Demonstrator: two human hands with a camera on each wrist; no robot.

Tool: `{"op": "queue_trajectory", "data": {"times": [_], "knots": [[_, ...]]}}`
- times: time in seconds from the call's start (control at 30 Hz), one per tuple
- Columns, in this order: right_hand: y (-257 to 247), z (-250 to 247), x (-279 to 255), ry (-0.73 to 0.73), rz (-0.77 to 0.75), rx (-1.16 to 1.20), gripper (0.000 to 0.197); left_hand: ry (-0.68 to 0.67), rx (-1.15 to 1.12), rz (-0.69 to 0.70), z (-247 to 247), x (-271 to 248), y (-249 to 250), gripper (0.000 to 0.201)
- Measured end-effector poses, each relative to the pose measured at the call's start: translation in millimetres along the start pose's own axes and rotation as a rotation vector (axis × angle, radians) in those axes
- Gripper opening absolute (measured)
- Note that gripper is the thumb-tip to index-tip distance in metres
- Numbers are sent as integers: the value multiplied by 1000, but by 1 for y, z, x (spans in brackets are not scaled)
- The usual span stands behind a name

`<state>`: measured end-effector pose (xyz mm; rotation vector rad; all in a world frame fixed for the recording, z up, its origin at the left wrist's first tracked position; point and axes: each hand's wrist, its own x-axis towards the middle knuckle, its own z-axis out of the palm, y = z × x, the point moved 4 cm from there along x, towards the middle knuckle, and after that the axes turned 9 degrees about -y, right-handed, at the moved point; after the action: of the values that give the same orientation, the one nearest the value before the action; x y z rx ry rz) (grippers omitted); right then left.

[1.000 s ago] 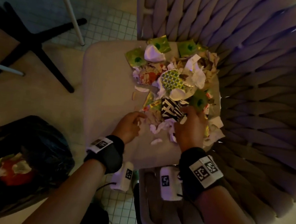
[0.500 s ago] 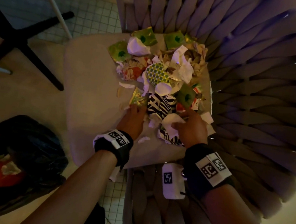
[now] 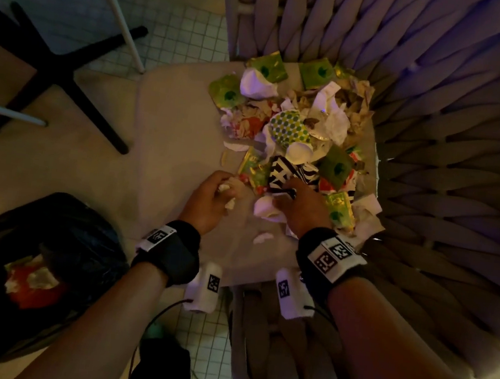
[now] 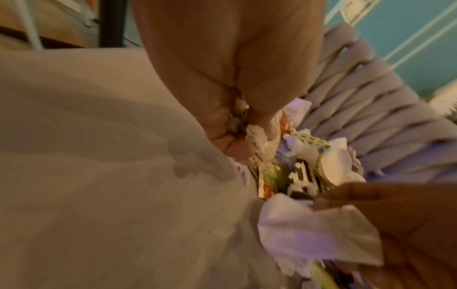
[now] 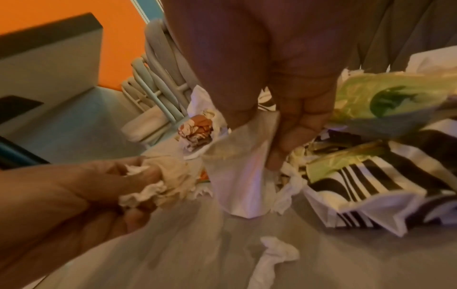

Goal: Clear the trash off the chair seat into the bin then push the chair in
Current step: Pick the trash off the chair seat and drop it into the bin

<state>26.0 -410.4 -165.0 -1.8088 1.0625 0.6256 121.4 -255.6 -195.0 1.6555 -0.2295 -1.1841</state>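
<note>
A heap of trash [image 3: 298,126] covers the back right of the beige chair seat [image 3: 174,138]: green sachets, white tissues, a dotted paper, a black-and-white striped wrapper [image 3: 287,171]. My left hand [image 3: 211,197] grips crumpled tissue scraps [image 3: 230,188] at the heap's near left edge; the fist shows in the left wrist view [image 4: 237,136] and the scraps in the right wrist view [image 5: 158,181]. My right hand [image 3: 299,207] pinches a white paper piece [image 5: 237,176], also visible as white paper [image 4: 314,232], at the heap's front. The black-lined bin [image 3: 34,259] stands on the floor at lower left.
The chair's woven grey back [image 3: 447,148] curves around the right and far sides. A black table base [image 3: 54,76] and white legs [image 3: 119,15] stand on the floor to the left. A small tissue scrap [image 3: 263,237] lies near the seat's front edge. The bin holds red and white trash [image 3: 35,284].
Both hands have closed on paper at the heap's front. The left hand drew back left with scraps in its fist, and the right hand picked up a white piece.
</note>
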Motion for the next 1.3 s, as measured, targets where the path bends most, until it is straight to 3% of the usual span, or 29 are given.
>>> {"op": "queue_trajectory", "data": {"times": [0.1, 0.27, 0.43, 0.57, 0.7, 0.83, 1.03, 1.2, 1.3], "knots": [[3, 0, 2, 118, 16, -24, 17, 1, -47, -15, -12, -10, -2, 12], [8, -7, -6, 141, 44, -68, 15, 46, -170, -25, -30, -30, -10, 13], [11, 9, -7, 36, 105, -135, 69, 47, -196, -38, -42, -48, -23, 13], [6, 14, 0, 78, 185, -16, 79, 46, -206, -24, -54, -64, -32, 18], [-2, 18, 5, 148, 153, 48, 96, 51, -221, -15, -62, -76, -37, 19], [-4, 20, 16, 168, 217, 56, 81, 97, -252, -22, -71, -81, -43, 10], [4, 22, 26, 153, 256, 20, 54, 130, -306, -31, -81, -81, -45, 14], [13, 18, 12, 125, 230, 142, 4, 131, -373, -56, -89, -88, -48, 21], [14, 11, -7, 182, 207, 148, 22, 157, -411, -64, -98, -93, -54, 24]]}}
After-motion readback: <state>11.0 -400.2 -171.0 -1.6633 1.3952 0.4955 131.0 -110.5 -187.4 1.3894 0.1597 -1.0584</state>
